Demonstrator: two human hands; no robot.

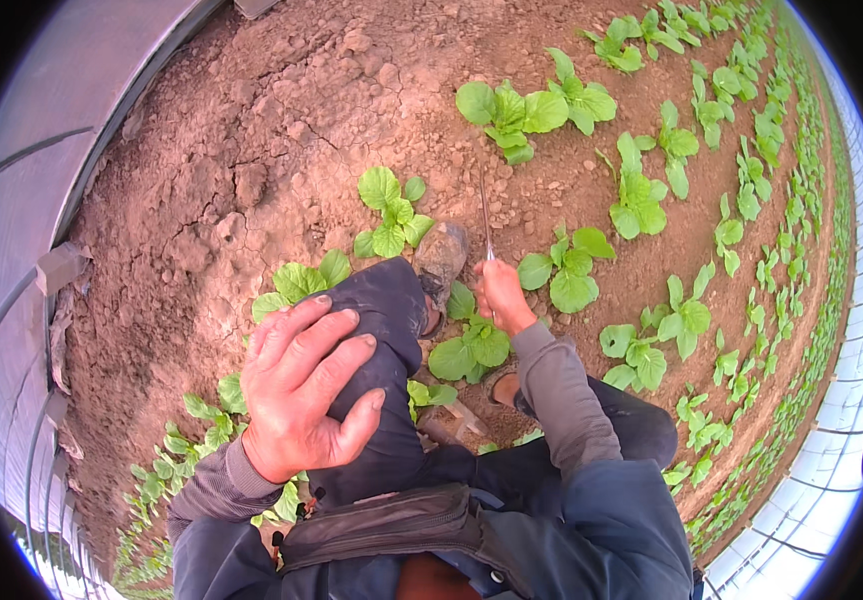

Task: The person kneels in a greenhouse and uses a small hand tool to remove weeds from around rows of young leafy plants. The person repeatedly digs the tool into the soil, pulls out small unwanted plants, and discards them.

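Observation:
My right hand (pixel 505 296) is closed around the grip of a slim metal hand tool (pixel 486 214). The tool's thin, brownish shaft points away from me over loose soil; its far tip is hard to make out. Leafy green seedlings grow on both sides of that hand: one (pixel 570 270) to its right, another (pixel 472 349) just below it. My left hand (pixel 310 390) holds nothing and lies over my bent left knee (pixel 379 300), fingers spread. Past the knee, my mud-caked shoe (pixel 441 255) is beside a seedling (pixel 392 214).
Rows of seedlings (pixel 675 146) curve away to the right. Dry, cracked soil (pixel 251 135) spreads to the left, up to a plastic-sheet wall (pixel 63 97) with blocks (pixel 60 268) along its base. A wooden piece (pixel 467 418) lies between my legs. A waist bag (pixel 379 525) sits at my lap.

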